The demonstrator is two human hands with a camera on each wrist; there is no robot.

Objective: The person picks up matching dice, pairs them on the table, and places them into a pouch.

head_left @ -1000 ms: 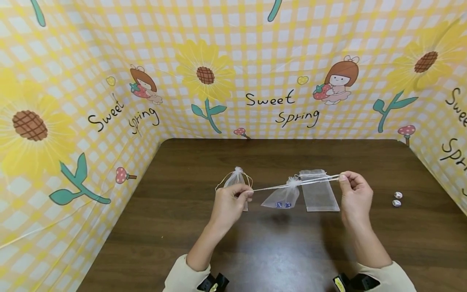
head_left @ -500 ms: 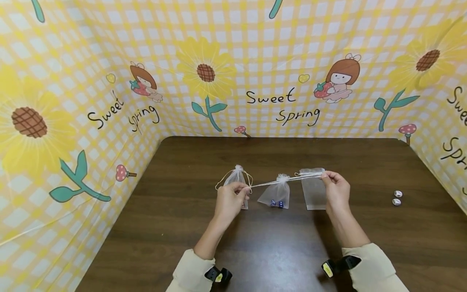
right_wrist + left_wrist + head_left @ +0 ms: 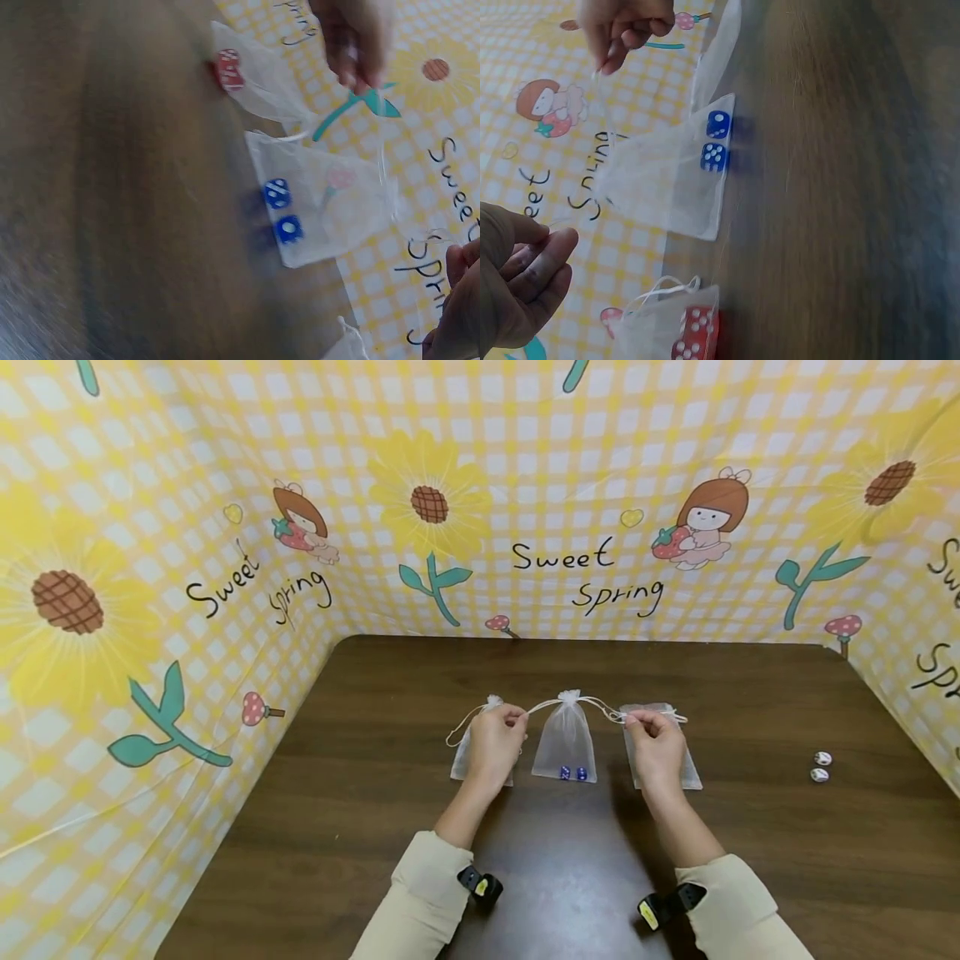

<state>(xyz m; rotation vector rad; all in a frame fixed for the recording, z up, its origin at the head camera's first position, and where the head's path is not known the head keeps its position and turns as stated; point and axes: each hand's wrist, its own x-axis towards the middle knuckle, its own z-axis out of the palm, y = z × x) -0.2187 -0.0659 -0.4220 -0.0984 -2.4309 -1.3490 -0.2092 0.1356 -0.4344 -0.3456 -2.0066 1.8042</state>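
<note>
As the right hand [image 3: 658,747] comes in toward the left hand [image 3: 497,742], I see the drawstring [image 3: 382,154] change from a taut slant to two loose curves. And there goes the middle bag [image 3: 566,735], swinging from its tilted hang a second ago to upright between the hands, neck gathered, two blue dice [image 3: 565,772] low inside. It's over the far half of the counter [image 3: 360,827]; whether its bottom touches down, I can't tell from my end.

Both hands are narrow, thumb and fingers pinching a side of the cord each. I read that slack as the closing pull being over or nearly so, the tie not yet let go, the dice well contained.

Toward the left edge, the gathered bag [image 3: 459,764] with red dice [image 3: 697,320] sits partly behind the left hand; behind the right one lies the flat bag [image 3: 692,770], its mouth ungathered. Out near the right edge, two white pieces [image 3: 819,774] stay put, outside any bag.
</note>
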